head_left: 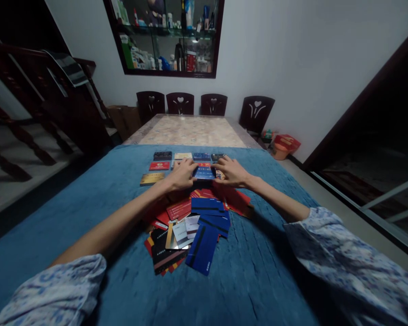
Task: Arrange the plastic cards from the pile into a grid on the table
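Both of my hands close in on a blue card stack point(204, 173) from its two sides. My left hand point(182, 174) grips its left edge, and my right hand point(231, 172) has bent fingers at its right edge. Just beyond lie neat stacks in rows: a black one point(162, 155), a cream one point(183, 156), a dark blue one point(201, 156) and a red one point(160, 166). A gold stack point(152, 178) sits left of my left hand. Nearer to me is a loose, overlapping heap with blue cards point(202, 249), black cards point(165, 253) and red cards point(180, 209).
A blue cloth point(122, 290) covers the near part of the table, and the marbled tabletop point(193, 129) shows beyond it. Dark chairs point(214, 104) stand along the far wall. On the floor at right is an orange bucket point(281, 149). A wooden railing point(17, 122) runs along the left.
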`<control>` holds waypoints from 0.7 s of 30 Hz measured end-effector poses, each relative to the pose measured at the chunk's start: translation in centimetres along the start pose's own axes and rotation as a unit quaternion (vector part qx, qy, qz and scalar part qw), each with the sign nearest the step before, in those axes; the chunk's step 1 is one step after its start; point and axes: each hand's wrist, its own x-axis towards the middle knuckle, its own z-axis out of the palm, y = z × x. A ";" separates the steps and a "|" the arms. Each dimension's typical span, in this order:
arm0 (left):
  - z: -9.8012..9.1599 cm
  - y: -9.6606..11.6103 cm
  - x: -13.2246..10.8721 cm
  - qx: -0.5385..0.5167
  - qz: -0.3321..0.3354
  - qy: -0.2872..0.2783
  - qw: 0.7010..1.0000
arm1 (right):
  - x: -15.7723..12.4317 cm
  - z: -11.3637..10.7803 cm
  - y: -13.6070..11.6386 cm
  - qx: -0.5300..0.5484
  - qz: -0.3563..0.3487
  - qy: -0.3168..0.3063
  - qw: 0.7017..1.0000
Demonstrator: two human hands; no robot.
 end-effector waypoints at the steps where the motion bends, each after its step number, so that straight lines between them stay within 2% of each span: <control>1: 0.0 -0.2 0.5 0.004 -0.001 0.000 1.000 | 0.4 -0.1 0.2 -0.004 0.004 -0.004 1.000; 7: 0.3 -1.7 2.8 0.025 -0.018 -0.003 1.000 | 2.7 -0.7 1.1 -0.001 0.029 -0.030 0.999; 14: 1.1 -3.8 5.4 0.026 -0.020 0.007 0.999 | 5.3 0.2 2.9 -0.007 0.041 -0.037 0.998; 21: 1.5 -4.7 8.4 0.034 -0.052 -0.016 0.998 | 7.6 0.3 4.3 -0.004 0.069 -0.070 0.995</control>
